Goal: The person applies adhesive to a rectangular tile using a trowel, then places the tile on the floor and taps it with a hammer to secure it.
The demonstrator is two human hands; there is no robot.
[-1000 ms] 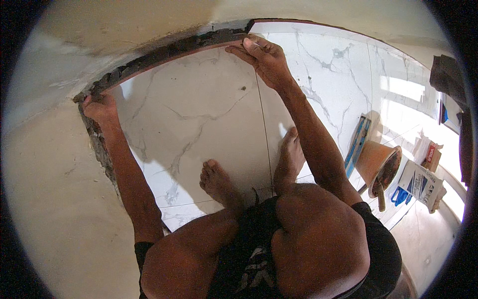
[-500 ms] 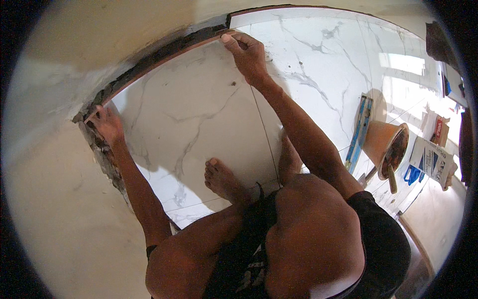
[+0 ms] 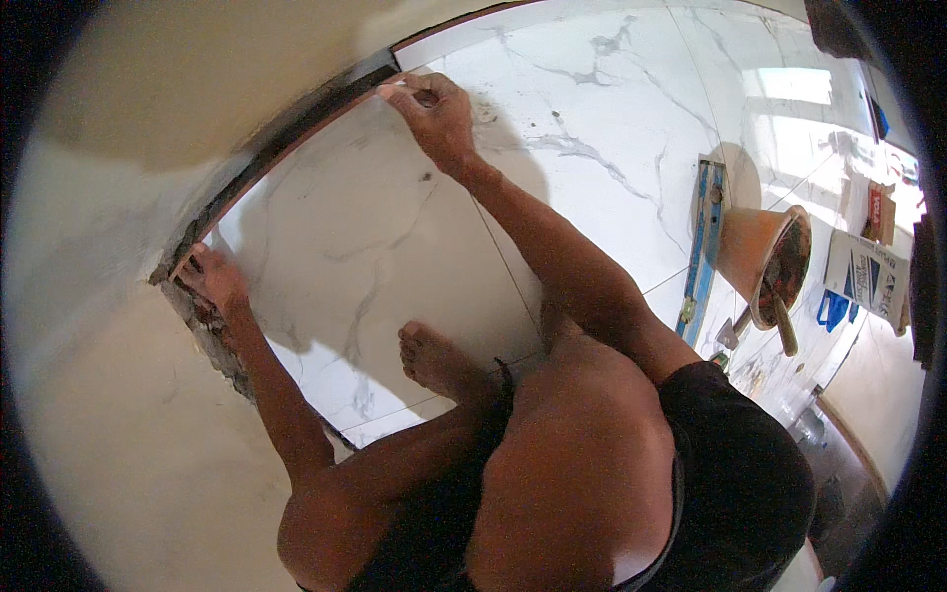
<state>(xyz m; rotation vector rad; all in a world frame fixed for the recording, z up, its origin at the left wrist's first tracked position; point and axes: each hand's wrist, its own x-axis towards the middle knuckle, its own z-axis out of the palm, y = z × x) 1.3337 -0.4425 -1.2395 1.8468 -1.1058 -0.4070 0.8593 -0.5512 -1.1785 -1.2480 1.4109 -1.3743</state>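
A long, narrow tile strip with a reddish-brown edge (image 3: pixel 314 128) stands along the foot of the wall, at the border of the white marbled floor tiles (image 3: pixel 365 232). My left hand (image 3: pixel 217 280) pinches its near-left end at the wall corner, fingers partly hidden. At the far end, my right hand (image 3: pixel 432 116) has thumb and fingers closed on the strip, beside a white skirting piece (image 3: pixel 444 37) on the wall. Between strip and wall runs a dark, rough gap (image 3: pixel 367 79).
Broken, bare wall edge (image 3: pixel 219 350) runs down from the corner at left. On the right lie a blue spirit level (image 3: pixel 702 242), an orange bucket (image 3: pixel 747 249) on its side with a wooden-handled tool (image 3: pixel 781 321), and a white printed bag (image 3: pixel 866 279). My bare foot (image 3: pixel 434 360) rests on the tiles.
The view has shifted, so the floor things sit differently in it. Both hands keep their hold on the strip's ends, and the dark gap behind it looks narrower.
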